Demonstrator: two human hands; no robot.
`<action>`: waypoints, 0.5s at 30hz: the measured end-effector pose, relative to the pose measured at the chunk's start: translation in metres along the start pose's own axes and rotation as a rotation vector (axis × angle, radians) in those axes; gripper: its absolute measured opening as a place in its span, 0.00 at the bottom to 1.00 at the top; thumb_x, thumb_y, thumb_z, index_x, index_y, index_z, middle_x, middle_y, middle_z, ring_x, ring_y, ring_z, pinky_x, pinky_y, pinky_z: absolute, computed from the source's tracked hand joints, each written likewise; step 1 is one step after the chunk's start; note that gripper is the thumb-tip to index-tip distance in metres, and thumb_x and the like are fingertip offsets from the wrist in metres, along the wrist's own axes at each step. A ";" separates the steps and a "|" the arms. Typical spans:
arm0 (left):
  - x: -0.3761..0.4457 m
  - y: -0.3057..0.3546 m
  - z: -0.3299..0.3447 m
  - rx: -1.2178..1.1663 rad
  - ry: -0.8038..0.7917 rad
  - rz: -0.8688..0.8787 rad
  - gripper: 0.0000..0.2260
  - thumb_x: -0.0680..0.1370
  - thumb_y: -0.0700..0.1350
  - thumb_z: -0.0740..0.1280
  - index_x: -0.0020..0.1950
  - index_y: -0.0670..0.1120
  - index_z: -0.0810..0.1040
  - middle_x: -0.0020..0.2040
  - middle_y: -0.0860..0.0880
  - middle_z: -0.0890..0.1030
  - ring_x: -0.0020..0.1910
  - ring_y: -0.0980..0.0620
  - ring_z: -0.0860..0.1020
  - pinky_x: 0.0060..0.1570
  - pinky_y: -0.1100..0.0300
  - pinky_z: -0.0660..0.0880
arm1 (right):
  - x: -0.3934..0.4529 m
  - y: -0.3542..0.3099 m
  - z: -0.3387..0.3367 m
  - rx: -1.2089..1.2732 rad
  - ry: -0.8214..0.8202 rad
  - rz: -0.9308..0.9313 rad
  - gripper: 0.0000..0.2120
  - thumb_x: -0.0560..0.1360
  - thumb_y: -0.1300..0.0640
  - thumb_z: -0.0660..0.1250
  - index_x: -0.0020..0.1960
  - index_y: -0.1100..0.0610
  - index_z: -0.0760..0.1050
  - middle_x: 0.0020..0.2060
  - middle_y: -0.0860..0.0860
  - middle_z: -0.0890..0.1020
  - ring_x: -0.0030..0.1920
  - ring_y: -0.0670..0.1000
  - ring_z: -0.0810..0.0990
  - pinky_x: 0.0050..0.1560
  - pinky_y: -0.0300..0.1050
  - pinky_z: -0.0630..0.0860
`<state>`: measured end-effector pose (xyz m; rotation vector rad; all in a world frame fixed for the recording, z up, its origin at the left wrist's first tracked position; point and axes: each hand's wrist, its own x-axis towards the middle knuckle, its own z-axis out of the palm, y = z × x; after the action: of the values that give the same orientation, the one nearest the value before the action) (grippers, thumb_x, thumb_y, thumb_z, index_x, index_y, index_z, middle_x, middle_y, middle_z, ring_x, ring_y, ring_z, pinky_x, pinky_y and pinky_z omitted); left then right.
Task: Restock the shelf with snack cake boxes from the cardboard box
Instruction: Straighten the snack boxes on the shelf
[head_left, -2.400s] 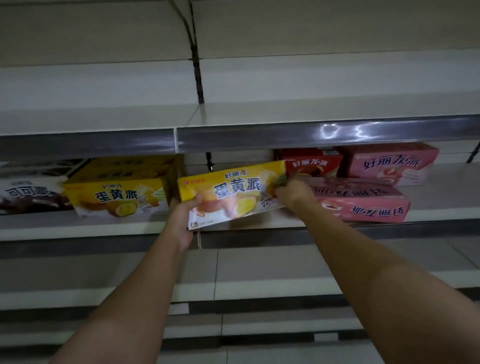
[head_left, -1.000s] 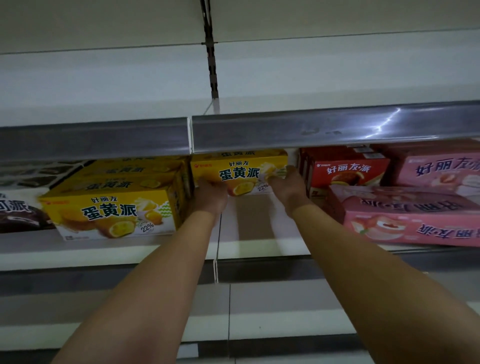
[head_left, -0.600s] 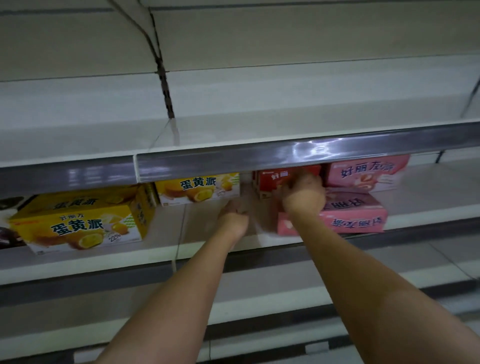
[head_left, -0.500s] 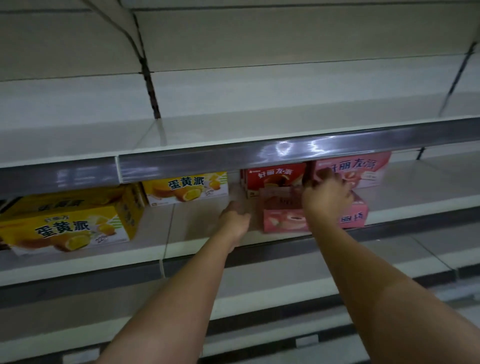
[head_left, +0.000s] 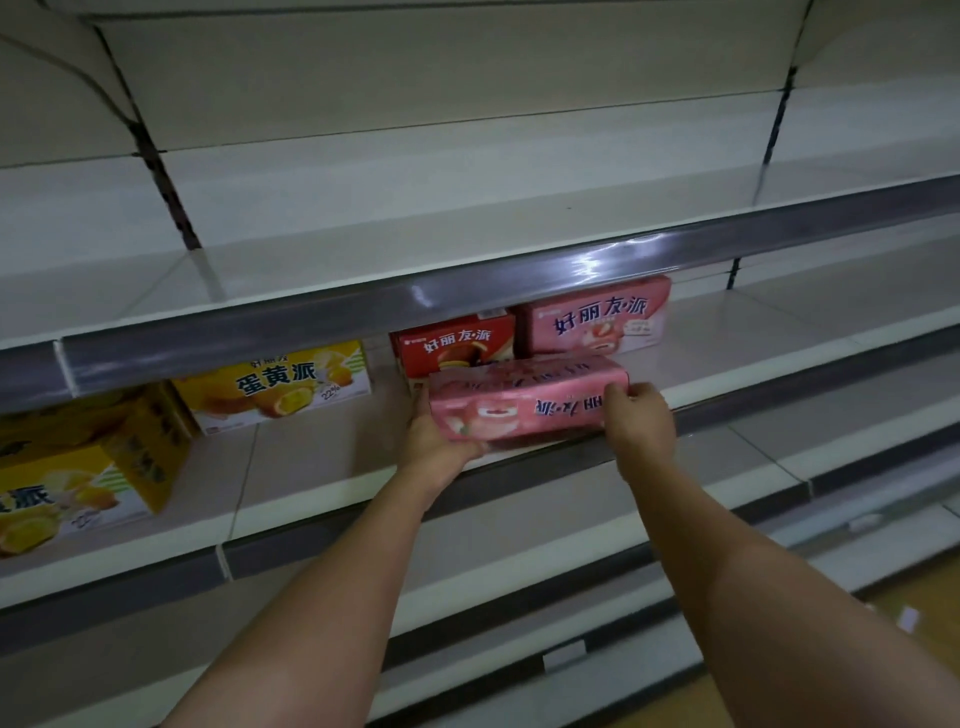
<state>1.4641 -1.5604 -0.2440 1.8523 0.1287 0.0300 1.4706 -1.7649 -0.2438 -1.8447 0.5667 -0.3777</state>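
Note:
A pink snack cake box (head_left: 524, 400) with upside-down print sits at the front of the middle shelf (head_left: 332, 467). My left hand (head_left: 436, 441) grips its left end from below. Around its right end curls my right hand (head_left: 641, 421). Behind it stand a red box (head_left: 457, 345) and a second pink box (head_left: 597, 319), both upright. A yellow box (head_left: 275, 384) stands further left at the back of the shelf. More yellow boxes (head_left: 78, 467) are stacked at the far left. The cardboard box is out of view.
The shelf above (head_left: 363, 249) holds nothing, and its grey price rail (head_left: 467, 291) overhangs the boxes. Lower shelves (head_left: 571, 525) run below my arms. A strip of orange floor (head_left: 924, 603) shows at the bottom right.
Both hands pushed the yellow box to the back of the shelf and let go. They then moved right and took hold of the pink box at the shelf front.

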 end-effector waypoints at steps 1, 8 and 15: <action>-0.003 0.005 0.003 0.009 0.020 0.026 0.42 0.66 0.28 0.74 0.74 0.49 0.60 0.60 0.48 0.78 0.60 0.48 0.77 0.60 0.53 0.75 | 0.003 -0.004 -0.003 0.001 0.042 -0.030 0.18 0.75 0.43 0.57 0.51 0.56 0.74 0.47 0.56 0.81 0.49 0.58 0.79 0.54 0.60 0.77; -0.007 0.033 0.026 0.045 0.075 0.095 0.26 0.73 0.35 0.72 0.69 0.45 0.70 0.60 0.45 0.78 0.52 0.51 0.76 0.52 0.58 0.74 | 0.052 -0.034 -0.052 0.227 0.041 -0.048 0.14 0.79 0.49 0.58 0.55 0.57 0.76 0.47 0.54 0.79 0.48 0.55 0.78 0.54 0.52 0.75; 0.002 0.014 0.038 -0.009 -0.011 -0.068 0.24 0.73 0.37 0.73 0.67 0.45 0.70 0.61 0.47 0.78 0.58 0.48 0.77 0.61 0.49 0.74 | 0.076 0.000 -0.058 0.214 -0.230 0.024 0.09 0.80 0.55 0.59 0.51 0.60 0.73 0.54 0.59 0.79 0.53 0.57 0.78 0.57 0.53 0.76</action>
<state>1.4704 -1.6003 -0.2418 1.8382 0.1833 -0.0263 1.5038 -1.8527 -0.2255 -1.6466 0.3746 -0.1975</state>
